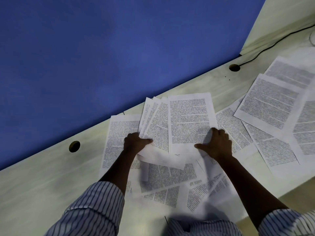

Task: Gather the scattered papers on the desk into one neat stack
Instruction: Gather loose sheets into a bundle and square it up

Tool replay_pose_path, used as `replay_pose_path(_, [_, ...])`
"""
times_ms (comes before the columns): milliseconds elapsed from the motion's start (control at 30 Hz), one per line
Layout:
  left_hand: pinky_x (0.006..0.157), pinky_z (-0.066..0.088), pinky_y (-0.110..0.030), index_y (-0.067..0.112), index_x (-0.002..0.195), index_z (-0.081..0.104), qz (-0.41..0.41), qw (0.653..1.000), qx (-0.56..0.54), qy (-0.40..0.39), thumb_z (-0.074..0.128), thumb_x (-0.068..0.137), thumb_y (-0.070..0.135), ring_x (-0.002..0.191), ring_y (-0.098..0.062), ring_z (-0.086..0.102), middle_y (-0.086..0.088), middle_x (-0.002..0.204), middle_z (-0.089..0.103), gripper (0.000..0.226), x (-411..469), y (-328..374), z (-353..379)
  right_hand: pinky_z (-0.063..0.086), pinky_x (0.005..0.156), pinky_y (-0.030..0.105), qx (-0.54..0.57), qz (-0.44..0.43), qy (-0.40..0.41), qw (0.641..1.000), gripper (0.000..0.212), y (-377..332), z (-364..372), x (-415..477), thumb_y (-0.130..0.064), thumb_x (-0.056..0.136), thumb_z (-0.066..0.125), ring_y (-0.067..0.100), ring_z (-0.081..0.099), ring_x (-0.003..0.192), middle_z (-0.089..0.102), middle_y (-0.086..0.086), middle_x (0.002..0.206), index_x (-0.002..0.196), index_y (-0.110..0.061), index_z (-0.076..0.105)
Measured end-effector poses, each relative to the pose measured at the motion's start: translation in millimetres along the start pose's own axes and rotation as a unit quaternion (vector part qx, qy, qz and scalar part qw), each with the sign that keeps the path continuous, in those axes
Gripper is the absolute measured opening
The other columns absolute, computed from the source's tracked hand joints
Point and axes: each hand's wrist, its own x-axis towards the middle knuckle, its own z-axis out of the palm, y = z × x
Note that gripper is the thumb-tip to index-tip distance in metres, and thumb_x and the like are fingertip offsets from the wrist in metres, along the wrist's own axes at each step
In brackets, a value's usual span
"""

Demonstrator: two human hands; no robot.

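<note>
Both hands are on the half-gathered bundle of papers (158, 123) near the back of the desk (42, 176). The bundle is fanned out, its sheets at different angles, with one straighter top sheet (189, 116) lying over the others.

On my left hand (136, 142) the thumb lies flat across the printed face, pointing right, and the fingers are curled under the lower left corner, so it grips several sheets at once. My right hand (215, 143) sits knuckles-up on the top sheet's lower right corner. Its thumb is stretched wide to the left along the bottom margin and its fingers (219, 132) are bent, tips down at the sheet's right edge. I cannot tell whether they hook under that edge or only press on it.

More loose sheets (170, 176) lie overlapped beneath my forearms, one single sheet (117, 132) sits under my left wrist, and further sheets (269, 103) are spread out to the right. My striped sleeves (95, 206) are rolled up.
</note>
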Motion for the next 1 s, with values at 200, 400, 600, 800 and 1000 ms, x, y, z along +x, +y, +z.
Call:
replay_pose_path(200, [0.087,0.05,-0.031,0.003,0.119,0.068,0.021,0.974,-0.222,-0.046,0.072,0.085,0.006,0.1,-0.026,0.065,-0.006,0.114,0.069,0.034,-15,8,1,0.049,0.091,0.05,0.045,0.027,0.044,0.998,0.078,3,-4,10,-0.058,0.07,0.078,0.037,0.052,0.111,0.053,0.017,0.12,0.123,-0.008,0.051])
replay_pose_path(400, [0.091,0.054,-0.046,0.011,0.111,0.072,-0.047,0.936,-0.313,-0.152,0.067,0.084,-0.004,0.105,-0.037,0.067,-0.012,0.114,0.072,0.031,-40,4,18,0.05,0.092,0.05,-0.008,0.082,0.059,0.995,0.085,-1,-8,32,-0.062,0.075,0.072,0.04,0.053,0.115,0.054,0.024,0.124,0.125,0.002,0.049])
replay_pose_path(600, [0.08,0.051,-0.027,0.021,0.105,0.066,-0.035,0.917,-0.379,-0.119,0.073,0.089,0.023,0.086,-0.012,0.066,0.008,0.094,0.071,0.018,-61,34,55,0.049,0.086,0.041,0.012,-0.009,0.026,1.0,0.048,-7,3,-2,-0.041,0.078,0.069,0.036,0.057,0.105,0.061,0.016,0.111,0.11,-0.005,0.063])
replay_pose_path(800, [0.088,0.051,-0.032,0.002,0.12,0.067,-0.007,0.948,-0.315,-0.05,0.078,0.08,0.002,0.096,-0.024,0.066,-0.009,0.112,0.071,0.041,-72,34,79,0.052,0.085,0.034,0.17,-0.116,-0.07,0.976,0.022,15,-3,-38,-0.034,0.08,0.074,0.02,0.061,0.092,0.067,0.008,0.093,0.065,-0.03,0.058])
replay_pose_path(1000, [0.085,0.054,-0.033,0.004,0.112,0.07,0.003,0.941,-0.338,-0.032,0.077,0.079,0.0,0.087,-0.021,0.069,-0.012,0.102,0.073,0.034,-84,0,62,0.055,0.083,0.036,0.243,-0.023,0.094,0.965,0.012,100,-16,-52,-0.025,0.083,0.074,0.023,0.068,0.091,0.069,0.004,0.098,0.093,-0.019,0.069])
